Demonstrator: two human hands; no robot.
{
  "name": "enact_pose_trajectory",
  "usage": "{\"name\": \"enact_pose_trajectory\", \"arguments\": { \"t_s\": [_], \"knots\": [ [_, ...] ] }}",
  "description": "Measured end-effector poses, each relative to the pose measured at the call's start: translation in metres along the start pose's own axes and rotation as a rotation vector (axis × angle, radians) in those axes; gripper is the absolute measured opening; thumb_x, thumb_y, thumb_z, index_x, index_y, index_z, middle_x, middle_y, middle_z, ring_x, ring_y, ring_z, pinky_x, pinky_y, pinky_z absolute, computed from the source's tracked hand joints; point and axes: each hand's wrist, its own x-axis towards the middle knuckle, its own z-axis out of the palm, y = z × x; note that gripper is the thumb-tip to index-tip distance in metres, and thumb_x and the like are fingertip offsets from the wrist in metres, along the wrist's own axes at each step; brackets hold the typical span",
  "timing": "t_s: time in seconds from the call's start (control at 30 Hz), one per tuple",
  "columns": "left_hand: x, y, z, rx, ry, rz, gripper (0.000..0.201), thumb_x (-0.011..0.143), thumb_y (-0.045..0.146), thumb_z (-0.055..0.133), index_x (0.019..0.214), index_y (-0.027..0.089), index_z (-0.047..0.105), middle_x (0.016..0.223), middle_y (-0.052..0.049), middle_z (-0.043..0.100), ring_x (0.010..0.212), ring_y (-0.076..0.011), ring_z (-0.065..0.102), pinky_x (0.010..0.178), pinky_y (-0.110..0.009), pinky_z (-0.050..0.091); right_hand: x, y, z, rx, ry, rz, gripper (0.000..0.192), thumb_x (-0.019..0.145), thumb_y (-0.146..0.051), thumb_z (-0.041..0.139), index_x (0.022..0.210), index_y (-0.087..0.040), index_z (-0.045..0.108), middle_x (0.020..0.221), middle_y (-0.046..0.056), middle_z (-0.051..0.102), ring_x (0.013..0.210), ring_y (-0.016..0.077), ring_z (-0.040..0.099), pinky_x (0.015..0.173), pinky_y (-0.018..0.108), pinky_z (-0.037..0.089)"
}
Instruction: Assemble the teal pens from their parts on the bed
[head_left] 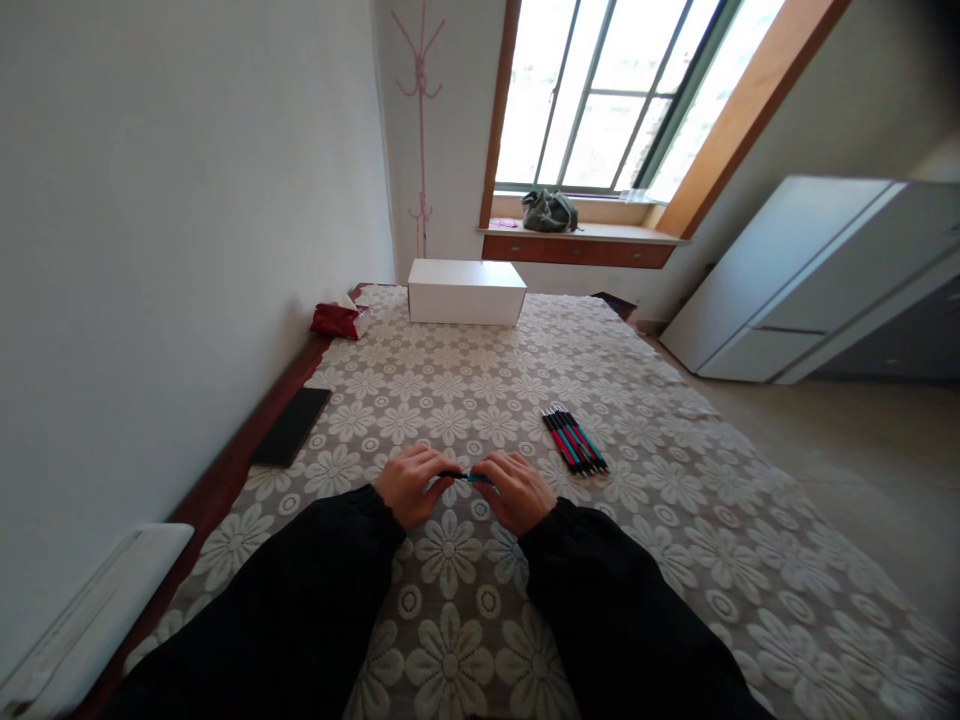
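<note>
Between my two hands a black and teal pen (466,477) lies level, just above the flower-patterned tablecloth (450,640). My left hand (409,487) is closed in a pinch on its black end. With thumb and fingers, my right hand (519,490) grips the teal part. Whether the pen is in one piece or two is too small to tell. To the right of my right hand, a row of several pens (575,440) in black, red and teal lies side by side, silver tips pointing away from me.
A white box (466,293) stands at the table's far end. Along the left edge are a red packet (337,320), a flat black object (292,427) and a long white object (97,620) near the wall. A white refrigerator (787,280) stands beyond the table on the right.
</note>
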Motion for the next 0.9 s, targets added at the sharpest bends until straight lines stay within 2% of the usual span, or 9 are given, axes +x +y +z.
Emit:
{"name": "enact_pose_trajectory", "arguments": {
  "t_s": [0.17,0.57,0.77,0.9],
  "knots": [
    [0.001,0.008,-0.002,-0.052,0.023,0.006,0.011,0.096,0.025,0.060,0.099,0.023,0.070,0.090,-0.004,0.075,0.083,-0.0206,0.067,0.079,-0.035,0.054,0.000,-0.002,0.003,-0.018,0.025,0.013,0.020,0.106,-0.026,0.043,0.102,-0.021,0.062,0.090,0.007,0.067,0.082,0.0208,0.063,0.073,0.034,0.043],
    [0.001,0.008,-0.001,-0.094,0.014,-0.038,0.013,0.098,0.027,0.060,0.102,0.022,0.071,0.093,-0.004,0.075,0.086,-0.0205,0.067,0.082,-0.035,0.055,-0.006,0.004,0.014,0.004,-0.041,0.117,0.019,0.104,-0.026,0.046,0.106,-0.024,0.064,0.092,0.005,0.068,0.075,0.0197,0.065,0.068,0.030,0.048],
    [0.000,0.006,0.000,-0.077,0.024,-0.062,0.013,0.097,0.025,0.060,0.103,0.022,0.071,0.094,-0.003,0.075,0.087,-0.0208,0.067,0.081,-0.035,0.054,-0.007,0.002,0.013,0.062,-0.054,0.159,0.014,0.099,-0.028,0.055,0.110,-0.021,0.057,0.097,0.007,0.068,0.083,0.0224,0.067,0.071,0.031,0.049],
    [-0.001,0.004,0.001,-0.086,0.002,-0.067,0.013,0.098,0.026,0.059,0.104,0.023,0.071,0.096,-0.002,0.075,0.090,-0.0206,0.067,0.084,-0.035,0.054,-0.006,0.005,0.012,0.076,-0.015,0.123,0.008,0.099,-0.023,0.052,0.103,-0.021,0.058,0.092,0.007,0.068,0.084,0.0230,0.066,0.075,0.033,0.050]
  ]
}}
